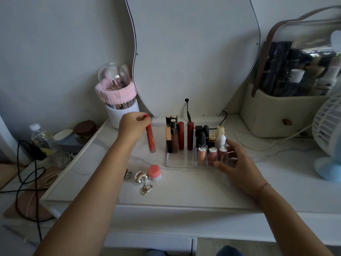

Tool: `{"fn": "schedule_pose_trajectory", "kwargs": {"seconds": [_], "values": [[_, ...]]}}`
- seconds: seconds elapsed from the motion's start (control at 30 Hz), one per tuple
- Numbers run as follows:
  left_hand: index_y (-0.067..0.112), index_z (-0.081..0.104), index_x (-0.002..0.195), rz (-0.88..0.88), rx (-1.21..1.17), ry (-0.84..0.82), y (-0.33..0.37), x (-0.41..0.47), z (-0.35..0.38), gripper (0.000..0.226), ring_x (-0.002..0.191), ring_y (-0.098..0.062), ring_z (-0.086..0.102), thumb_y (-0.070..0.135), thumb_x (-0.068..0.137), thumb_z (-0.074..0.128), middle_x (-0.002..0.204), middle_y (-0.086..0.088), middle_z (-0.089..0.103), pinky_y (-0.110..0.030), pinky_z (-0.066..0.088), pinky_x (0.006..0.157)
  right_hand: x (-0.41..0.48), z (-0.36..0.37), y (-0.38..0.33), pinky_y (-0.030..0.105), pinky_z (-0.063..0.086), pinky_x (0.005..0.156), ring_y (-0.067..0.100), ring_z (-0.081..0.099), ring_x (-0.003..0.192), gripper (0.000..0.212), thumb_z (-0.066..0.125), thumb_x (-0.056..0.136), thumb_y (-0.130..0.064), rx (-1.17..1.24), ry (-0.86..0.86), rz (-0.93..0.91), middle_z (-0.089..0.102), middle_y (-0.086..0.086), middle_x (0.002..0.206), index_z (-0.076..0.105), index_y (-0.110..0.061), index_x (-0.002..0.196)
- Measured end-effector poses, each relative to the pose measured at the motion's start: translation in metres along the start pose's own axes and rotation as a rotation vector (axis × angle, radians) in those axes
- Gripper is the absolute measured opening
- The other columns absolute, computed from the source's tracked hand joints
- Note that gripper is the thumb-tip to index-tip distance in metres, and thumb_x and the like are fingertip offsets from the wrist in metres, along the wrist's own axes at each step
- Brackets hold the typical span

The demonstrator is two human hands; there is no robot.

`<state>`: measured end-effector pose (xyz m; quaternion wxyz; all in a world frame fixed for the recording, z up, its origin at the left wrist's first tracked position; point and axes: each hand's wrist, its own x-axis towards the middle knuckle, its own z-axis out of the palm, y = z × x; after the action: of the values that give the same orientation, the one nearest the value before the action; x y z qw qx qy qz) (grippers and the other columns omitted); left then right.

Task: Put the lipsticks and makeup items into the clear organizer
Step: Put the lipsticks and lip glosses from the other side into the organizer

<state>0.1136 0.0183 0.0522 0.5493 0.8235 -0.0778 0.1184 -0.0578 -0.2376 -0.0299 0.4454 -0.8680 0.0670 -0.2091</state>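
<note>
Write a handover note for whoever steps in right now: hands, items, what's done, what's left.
Left hand: holds the orange-red lip gloss tube by its cap, left of the clear organizer.
Right hand: open, steadying the organizer's right end.
Done: tall lipsticks and glosses stand in the back and right compartments.
Left: seat the held tube; then the pink-lidded jar, the small round keychain item and a small piece beside it, all on the table in front.

Left hand (133, 126) pinching the cap end of a coral-red lip gloss tube (150, 138) above the white table (184, 189); right hand (238, 165) touching the clear acrylic organizer (180, 162) holding upright lipsticks
</note>
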Motion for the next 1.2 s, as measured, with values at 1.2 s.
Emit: {"fn": "schedule_pose_trajectory", "kwargs": {"seconds": [1.2], "values": [[0.025, 0.073, 0.082, 0.571, 0.358, -0.093, 0.047, -0.043, 0.046, 0.022, 0.089, -0.022, 0.050, 0.034, 0.064, 0.081, 0.086, -0.002, 0.063, -0.034, 0.040, 0.079, -0.001, 0.000, -0.005, 0.021, 0.043, 0.080, 0.014, 0.055, 0.099, 0.073, 0.074, 0.074, -0.028, 0.004, 0.009, 0.002, 0.051, 0.003, 0.122, 0.037, -0.023, 0.137]]}}
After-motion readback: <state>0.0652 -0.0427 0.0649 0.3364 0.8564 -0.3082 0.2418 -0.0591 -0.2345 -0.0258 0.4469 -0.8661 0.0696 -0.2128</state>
